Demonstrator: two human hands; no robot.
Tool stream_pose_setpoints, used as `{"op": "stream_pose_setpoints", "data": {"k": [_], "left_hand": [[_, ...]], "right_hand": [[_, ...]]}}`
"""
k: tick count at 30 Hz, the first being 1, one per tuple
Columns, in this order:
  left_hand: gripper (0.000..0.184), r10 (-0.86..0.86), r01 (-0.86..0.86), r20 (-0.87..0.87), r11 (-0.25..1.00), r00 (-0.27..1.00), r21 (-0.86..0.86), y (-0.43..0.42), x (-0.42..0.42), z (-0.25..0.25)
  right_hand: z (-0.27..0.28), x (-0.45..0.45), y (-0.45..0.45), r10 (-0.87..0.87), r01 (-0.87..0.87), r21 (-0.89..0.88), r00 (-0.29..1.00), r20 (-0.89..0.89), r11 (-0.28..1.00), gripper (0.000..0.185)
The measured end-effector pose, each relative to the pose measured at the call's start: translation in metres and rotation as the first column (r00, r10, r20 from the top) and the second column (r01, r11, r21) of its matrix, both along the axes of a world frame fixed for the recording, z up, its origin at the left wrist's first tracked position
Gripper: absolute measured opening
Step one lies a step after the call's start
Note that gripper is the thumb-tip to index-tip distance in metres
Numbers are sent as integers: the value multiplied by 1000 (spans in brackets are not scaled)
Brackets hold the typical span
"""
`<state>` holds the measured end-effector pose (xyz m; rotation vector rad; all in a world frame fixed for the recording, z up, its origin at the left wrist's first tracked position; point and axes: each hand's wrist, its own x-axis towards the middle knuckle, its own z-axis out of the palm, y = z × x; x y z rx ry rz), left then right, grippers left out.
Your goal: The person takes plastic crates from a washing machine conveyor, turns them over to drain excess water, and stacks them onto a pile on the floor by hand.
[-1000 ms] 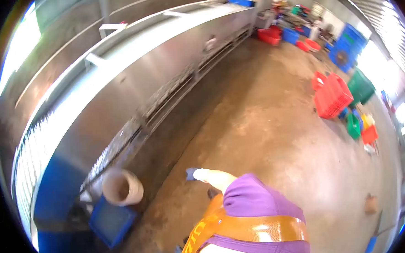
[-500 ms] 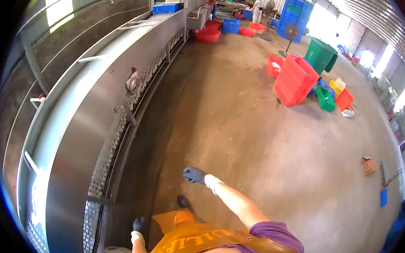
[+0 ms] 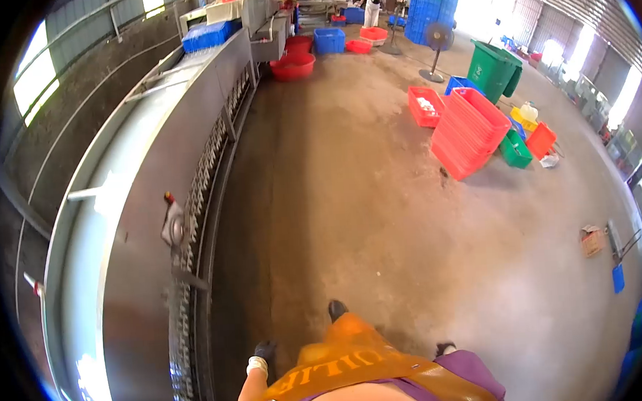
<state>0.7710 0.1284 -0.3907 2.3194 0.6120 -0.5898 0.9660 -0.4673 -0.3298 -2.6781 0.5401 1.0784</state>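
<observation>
My left hand (image 3: pixel 266 350), in a dark glove with a white cuff, hangs low at my left side, close to the metal conveyor (image 3: pixel 138 246); its fingers are too small and blurred to make out. On the other side, my right hand (image 3: pixel 445 349) is mostly hidden by the purple sleeve, with only a bit of dark glove and white showing. I see nothing held in either. An orange-brown apron (image 3: pixel 351 359) covers my front, and a dark shoe (image 3: pixel 338 310) pokes out ahead of it.
A stack of red crates (image 3: pixel 470 134), a green bin (image 3: pixel 492 72) and a fan (image 3: pixel 437 40) stand ahead on the right. Red tubs (image 3: pixel 292 68) and a blue crate (image 3: pixel 329 41) lie near the conveyor's far end. Another person (image 3: pixel 372 5) stands at the back.
My right hand has swung back from in front of me to beside my body. My left hand has come slightly forward. The view has moved forward along the conveyor.
</observation>
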Motion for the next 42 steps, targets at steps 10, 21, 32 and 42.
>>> {"op": "stream_pose_setpoints", "data": {"k": [10, 21, 32, 42], "left_hand": [[51, 211, -210, -2, 975, 978, -75, 124, 244, -25], [52, 309, -309, 28, 951, 951, 3, 248, 395, -14], [27, 540, -182, 620, 818, 569, -545, 448, 920, 252], [45, 168, -107, 766, 986, 621, -129, 614, 1213, 445]], "right_hand": [[-65, 353, 197, 757, -741, -167, 615, 220, 651, 25], [125, 691, 648, 387, -728, 533, 682, 620, 431, 33], [-39, 803, 503, 450, -441, 127, 891, -58, 889, 29], [-145, 1100, 661, 969, -982, -181, 0, 248, 47, 31]]}}
